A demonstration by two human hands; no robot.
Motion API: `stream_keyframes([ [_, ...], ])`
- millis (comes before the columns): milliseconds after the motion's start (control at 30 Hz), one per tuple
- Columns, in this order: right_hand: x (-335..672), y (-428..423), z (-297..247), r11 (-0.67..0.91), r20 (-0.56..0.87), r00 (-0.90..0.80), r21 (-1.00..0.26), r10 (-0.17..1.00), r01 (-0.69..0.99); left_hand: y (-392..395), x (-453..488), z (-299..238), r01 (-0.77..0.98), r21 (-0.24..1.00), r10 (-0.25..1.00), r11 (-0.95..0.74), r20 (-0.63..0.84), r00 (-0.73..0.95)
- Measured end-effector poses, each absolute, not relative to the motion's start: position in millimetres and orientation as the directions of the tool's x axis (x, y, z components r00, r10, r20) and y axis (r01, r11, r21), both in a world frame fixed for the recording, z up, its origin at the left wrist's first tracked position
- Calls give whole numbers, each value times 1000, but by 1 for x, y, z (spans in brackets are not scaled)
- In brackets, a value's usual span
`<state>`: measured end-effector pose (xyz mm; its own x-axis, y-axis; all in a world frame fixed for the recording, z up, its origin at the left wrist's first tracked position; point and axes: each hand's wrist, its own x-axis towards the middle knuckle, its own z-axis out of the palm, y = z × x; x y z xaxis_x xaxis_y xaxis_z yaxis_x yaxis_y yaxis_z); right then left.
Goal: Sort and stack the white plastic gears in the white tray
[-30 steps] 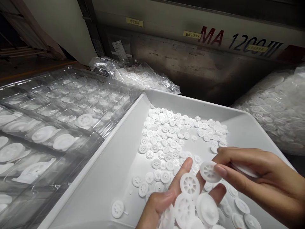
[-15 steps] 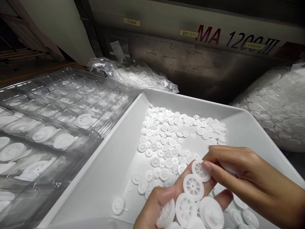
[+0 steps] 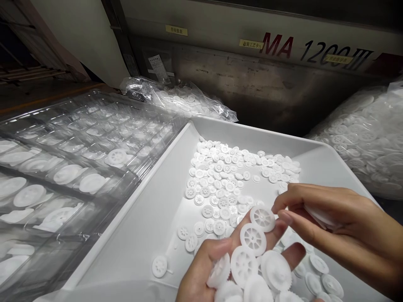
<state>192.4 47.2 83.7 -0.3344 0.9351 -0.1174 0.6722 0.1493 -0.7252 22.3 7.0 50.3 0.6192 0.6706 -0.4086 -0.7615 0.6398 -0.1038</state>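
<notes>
Okay, left hand (image 3: 201,268) lies palm up, fingers spread, carrying a loose stack of white plastic spoked gears (image 3: 244,266). Right hand (image 3: 343,222) is curled, fingers clenched around a white plastic disc (image 3: 317,216), thumb and index fingertips (image 3: 285,217) just beside the rim of the topmost gear (image 3: 262,218). More gears lie scattered in a shallow white plastic tray (image 3: 126,222). To its left, a clear plastic blister tray (image 3: 78,138) holds gears in its pockets; clear bags of gears (image 3: 362,138) sit behind. Beyond, a grey machine panel (image 3: 252,71) reads "MA 1200 III", with small yellow labels (image 3: 176,30) in Chinese.
</notes>
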Motion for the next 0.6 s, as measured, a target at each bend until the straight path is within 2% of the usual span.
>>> stream_keyframes([
  [100, 190, 42, 86, 157, -86, -307, -712, 948, 685, 5, 23, 52, -768, -54, 686, 638, -413, 599],
  [200, 190, 41, 87, 185, -60, -303, -675, 951, 714, 5, 22, 50, -763, -67, 675, 643, -420, 606],
  [400, 189, 42, 85, 209, -56, -351, -712, 935, 671, 6, 20, 49, -753, -87, 698, 653, -318, 642],
  [467, 188, 39, 85, 318, 48, -386, -664, 921, 676, 7, 21, 51, -751, -99, 689, 653, -333, 644],
  [600, 178, 27, 82, 562, 262, -504, -513, 823, 649, 8, 24, 54, -724, -99, 639, 683, -399, 657],
])
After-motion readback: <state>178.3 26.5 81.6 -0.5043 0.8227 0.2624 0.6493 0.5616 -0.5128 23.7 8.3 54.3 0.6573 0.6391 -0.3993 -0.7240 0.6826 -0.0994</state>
